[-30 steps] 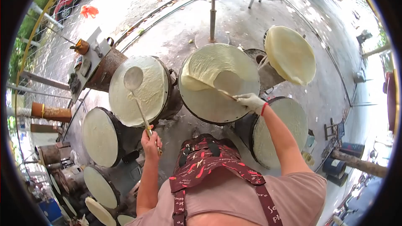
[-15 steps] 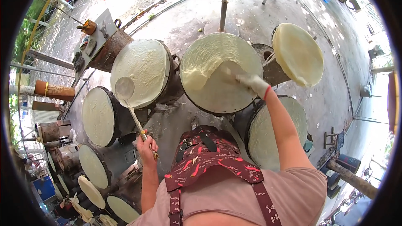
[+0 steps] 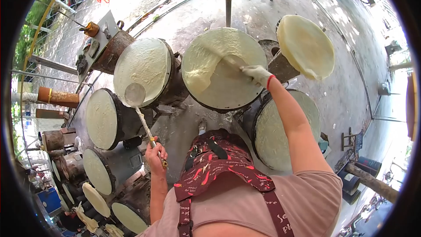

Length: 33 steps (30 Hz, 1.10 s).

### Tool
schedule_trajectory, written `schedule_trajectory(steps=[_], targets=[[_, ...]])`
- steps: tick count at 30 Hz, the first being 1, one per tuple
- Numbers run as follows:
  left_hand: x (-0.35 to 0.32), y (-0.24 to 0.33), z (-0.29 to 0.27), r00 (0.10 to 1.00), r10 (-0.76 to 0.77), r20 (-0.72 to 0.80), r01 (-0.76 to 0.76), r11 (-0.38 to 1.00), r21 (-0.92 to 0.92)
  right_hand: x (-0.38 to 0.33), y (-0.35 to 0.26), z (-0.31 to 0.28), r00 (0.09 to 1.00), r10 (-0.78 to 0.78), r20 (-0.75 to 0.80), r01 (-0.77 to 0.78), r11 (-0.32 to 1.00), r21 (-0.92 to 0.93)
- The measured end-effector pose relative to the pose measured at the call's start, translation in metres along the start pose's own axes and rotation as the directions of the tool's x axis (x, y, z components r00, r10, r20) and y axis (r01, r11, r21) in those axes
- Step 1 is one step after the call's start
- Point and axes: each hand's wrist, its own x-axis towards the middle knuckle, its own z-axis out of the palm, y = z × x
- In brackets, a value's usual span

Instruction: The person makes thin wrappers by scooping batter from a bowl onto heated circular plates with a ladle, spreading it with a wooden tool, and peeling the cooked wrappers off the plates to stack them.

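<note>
1. The left hand (image 3: 156, 152) is closed around the handle of a flat round ladle (image 3: 135, 94), whose disc now sits at the lower edge of the left steaming drum (image 3: 142, 71); a second ago it hung over that drum's middle.
2. The middle drum (image 3: 224, 67) carries a pale thin sheet (image 3: 202, 68), partly folded at its left side.
3. The gloved right hand (image 3: 258, 75), fingers curled shut, grips a thin stick (image 3: 228, 59) under the sheet, reaching further across the drum than before.
4. Another sheet-covered drum (image 3: 305, 46) stands to the right, unchanged.
</note>
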Motion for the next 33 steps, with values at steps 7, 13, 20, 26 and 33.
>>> schedule_trajectory(steps=[7,13,20,26,33], targets=[[-0.016,0.008,-0.012,0.999,-0.034,0.033,0.035,0.999,-0.033,-0.048,0.022,0.003,0.976,0.113,0.187,-0.104,0.993,-0.057],[0.0,0.023,-0.046,0.985,-0.075,0.159,0.082,0.996,-0.037,-0.074,0.073,0.044,0.975,0.07,0.211,-0.096,0.989,0.116],[0.021,0.053,-0.139,0.924,-0.128,0.359,0.18,0.977,-0.115,-0.152,0.125,0.213,0.987,0.039,-0.153,0.083,0.697,0.712],[0.037,0.083,-0.213,0.882,-0.241,0.406,0.273,0.962,-0.022,-0.051,0.087,0.361,0.968,-0.114,-0.225,0.227,0.78,0.583],[0.043,0.099,-0.287,0.879,-0.264,0.397,0.347,0.925,-0.153,-0.058,0.076,0.467,0.607,0.117,-0.786,0.205,0.933,0.296]])
